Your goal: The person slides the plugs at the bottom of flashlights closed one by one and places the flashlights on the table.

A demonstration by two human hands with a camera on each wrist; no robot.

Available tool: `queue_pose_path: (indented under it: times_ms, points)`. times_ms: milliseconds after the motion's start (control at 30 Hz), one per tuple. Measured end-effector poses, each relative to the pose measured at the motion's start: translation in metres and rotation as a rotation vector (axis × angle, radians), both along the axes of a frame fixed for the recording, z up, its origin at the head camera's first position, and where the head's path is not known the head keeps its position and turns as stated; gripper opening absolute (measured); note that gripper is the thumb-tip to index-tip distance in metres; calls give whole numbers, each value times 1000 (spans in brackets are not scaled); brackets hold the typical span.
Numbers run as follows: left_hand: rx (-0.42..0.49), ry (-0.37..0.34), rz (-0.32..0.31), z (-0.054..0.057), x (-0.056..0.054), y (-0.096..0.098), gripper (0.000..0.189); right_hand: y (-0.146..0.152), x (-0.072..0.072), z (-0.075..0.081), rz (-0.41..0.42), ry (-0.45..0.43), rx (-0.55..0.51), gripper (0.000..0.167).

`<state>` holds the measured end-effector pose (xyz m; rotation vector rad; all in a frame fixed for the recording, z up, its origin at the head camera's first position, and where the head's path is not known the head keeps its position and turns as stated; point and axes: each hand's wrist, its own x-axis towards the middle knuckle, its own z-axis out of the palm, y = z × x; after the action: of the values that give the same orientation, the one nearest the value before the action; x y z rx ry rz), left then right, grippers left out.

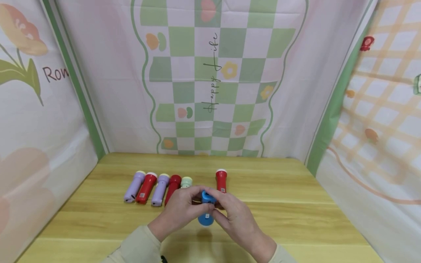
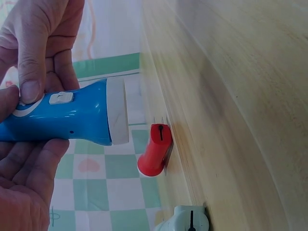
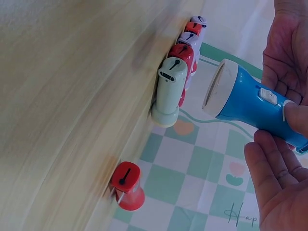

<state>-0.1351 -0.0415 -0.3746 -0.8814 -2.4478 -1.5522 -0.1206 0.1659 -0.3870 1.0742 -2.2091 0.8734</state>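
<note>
Both hands hold a blue flashlight [image 2: 86, 115] above the table, its wide white-rimmed head pointing down. A white slide switch [image 3: 268, 96] sits on its side. My left hand [image 1: 182, 206] grips it from the left, thumb and fingers against the upper body. From the other side my right hand [image 1: 237, 217] grips the same end, fingers round the back and thumb in front. In the wrist views the hands cover part of the handle end. A red flashlight [image 1: 222, 179] lies just behind the right hand.
On the wooden table [image 1: 296, 219], left of the hands, lies a row of flashlights: a purple one [image 1: 134, 187], a red one [image 1: 146, 187], another purple one [image 1: 160, 190], a darker red one [image 1: 173, 186] and a mint green one [image 3: 169, 94]. Printed curtains [image 1: 115, 73] enclose the table.
</note>
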Motion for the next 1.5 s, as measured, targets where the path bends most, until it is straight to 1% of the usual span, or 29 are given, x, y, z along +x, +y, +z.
queue_pose_path:
  times_ms: [67, 167, 333, 433, 667, 967, 1100, 1233, 1333, 1500]
  points:
    - [-9, -13, -1, 0, 0, 0, 32, 0, 0, 0, -10, -37, 3, 73]
    - [-17, -29, -2, 0, 0, 0, 37, 0, 1, 0, -20, -62, 2, 73]
    - [-24, -44, -9, 1, 0, -1, 40, 1, 0, -1, -18, -31, -4, 78]
    - [-26, -59, -11, 1, 0, -2, 39, 0, 0, -1, -29, -30, -1, 82]
    - [-27, -82, -19, 2, -1, -2, 40, 0, -2, 0, -54, -30, 3, 82]
    - [-26, -84, -27, 5, -3, -1, 42, 0, -2, 2, -85, -19, 29, 85]
    - [-32, -82, -26, 5, -3, -2, 47, 0, -1, 3, -93, -41, 35, 86]
    - [-24, -80, -29, 6, -2, -2, 44, -1, 0, 4, -99, -53, 37, 86]
    - [-27, -68, -25, 7, -2, -2, 39, -1, -1, 4, -110, -58, 41, 86]
    - [-58, -23, -2, 9, -2, -3, 38, -2, -2, 3, -126, -44, 50, 87]
